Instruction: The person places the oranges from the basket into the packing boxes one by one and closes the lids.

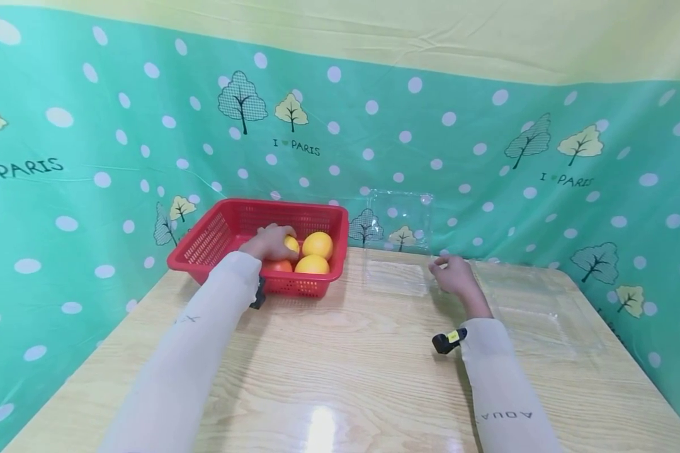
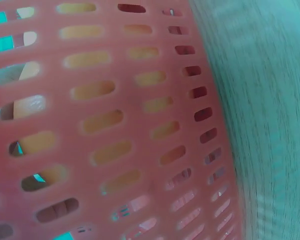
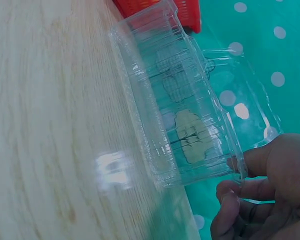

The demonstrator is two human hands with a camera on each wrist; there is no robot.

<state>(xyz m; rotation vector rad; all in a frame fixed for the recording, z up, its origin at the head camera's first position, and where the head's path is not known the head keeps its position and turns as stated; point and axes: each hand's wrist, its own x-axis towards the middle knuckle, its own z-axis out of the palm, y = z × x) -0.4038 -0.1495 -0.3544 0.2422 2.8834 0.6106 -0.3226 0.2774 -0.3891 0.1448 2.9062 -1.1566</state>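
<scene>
Left hand [image 1: 270, 243] curls its fingers round a yellow fruit [image 1: 291, 244] in the red basket [image 1: 204, 248]; right hand [image 1: 456, 275], fingers seemingly pinching, touches the clear container [image 1: 398, 251].

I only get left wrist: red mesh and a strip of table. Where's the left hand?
Observer: The left hand is inside the basket, fingers curled over a yellow fruit.
Operator: Anything else in there?
Observer: Two oranges and a red fruit, right beside that hand.
Operator: Right hand?
Observer: The right hand is at the corner of a clear box with its lid open, to the right of the basket. I can't tell if it has a grip on the box.
</scene>
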